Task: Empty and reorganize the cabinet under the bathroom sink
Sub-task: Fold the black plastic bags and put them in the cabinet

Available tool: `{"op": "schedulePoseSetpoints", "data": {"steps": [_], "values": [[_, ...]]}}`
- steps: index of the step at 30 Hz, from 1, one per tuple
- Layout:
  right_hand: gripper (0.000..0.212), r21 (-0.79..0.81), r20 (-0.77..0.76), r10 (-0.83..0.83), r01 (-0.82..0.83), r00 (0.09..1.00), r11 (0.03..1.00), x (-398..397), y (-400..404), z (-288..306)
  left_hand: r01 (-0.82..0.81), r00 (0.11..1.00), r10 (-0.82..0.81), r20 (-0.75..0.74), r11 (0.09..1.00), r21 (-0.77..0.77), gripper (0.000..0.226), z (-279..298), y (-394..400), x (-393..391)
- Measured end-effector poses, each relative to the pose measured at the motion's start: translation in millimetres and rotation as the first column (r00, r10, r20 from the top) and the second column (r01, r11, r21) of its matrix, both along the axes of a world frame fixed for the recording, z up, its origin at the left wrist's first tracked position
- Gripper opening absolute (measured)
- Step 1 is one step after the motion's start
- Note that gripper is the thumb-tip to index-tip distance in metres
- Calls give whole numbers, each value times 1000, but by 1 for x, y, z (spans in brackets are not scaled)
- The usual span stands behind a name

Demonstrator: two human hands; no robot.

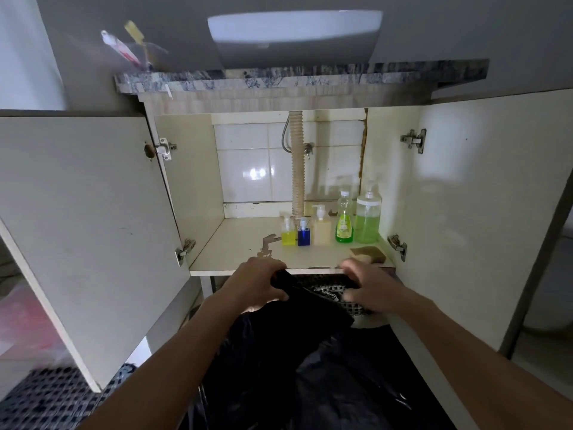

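We've got both doors swung wide on the cabinet [248, 243], five bottles [344, 226] lined up far right beside a sponge [369, 255] at the near edge. Left hand [257, 282] and right hand [369, 288] each grip the black bag [310, 352] just below the shelf lip, left half bare.

Two bare forearms were seen entering from the lower edge of the frame, no sleeves, watches or bracelets being worn. The left hand [257, 282] and right hand [367, 288], at centre frame, were ungloved and ringless as far as could be made out; the right was slightly blurred.
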State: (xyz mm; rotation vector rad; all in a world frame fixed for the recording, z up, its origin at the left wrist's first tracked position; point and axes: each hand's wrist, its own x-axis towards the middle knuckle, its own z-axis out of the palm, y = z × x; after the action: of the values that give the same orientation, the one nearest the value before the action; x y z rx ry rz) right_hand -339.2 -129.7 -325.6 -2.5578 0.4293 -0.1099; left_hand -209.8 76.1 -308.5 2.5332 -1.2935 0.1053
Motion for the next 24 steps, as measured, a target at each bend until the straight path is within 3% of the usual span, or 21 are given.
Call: {"op": "schedulePoseSetpoints", "data": {"steps": [2, 4, 10, 13, 16, 20, 24], "values": [[84, -5, -20, 97, -97, 995, 995, 7, 27, -6, 55, 998, -55, -12, 998, -9, 62, 1, -5, -5], [89, -132, -24, 83, -86, 996, 988, 16, 48, -18, 104, 994, -105, -33, 994, -32, 60, 6, -9, -10], [16, -329, -6, -124, 115, 992, 937, 27, 59, -27, 132, 990, -133, 39, 991, 15, 73, 17, -4, -21], [28, -340, -52, -168, 140, 984, 930, 18, 45, -25, 24, 995, -32, 89, 995, 98, 86, 13, 3, -14], [38, -225, -71, -182, 162, 981, 961, 15, 19, -29, -99, 994, 89, 69, 983, 157, 92, 7, 11, -2], [39, -235, -232, -153, 97, 961, 967, 3, 4, -14, -157, 988, 154, 29, 956, 248, 51, -5, 18, 10], [47, -294, -312, -152, 57, 938, 954, -9, 4, 3, -35, 998, 44, -36, 973, 230, 25, -2, 11, 3]]}}
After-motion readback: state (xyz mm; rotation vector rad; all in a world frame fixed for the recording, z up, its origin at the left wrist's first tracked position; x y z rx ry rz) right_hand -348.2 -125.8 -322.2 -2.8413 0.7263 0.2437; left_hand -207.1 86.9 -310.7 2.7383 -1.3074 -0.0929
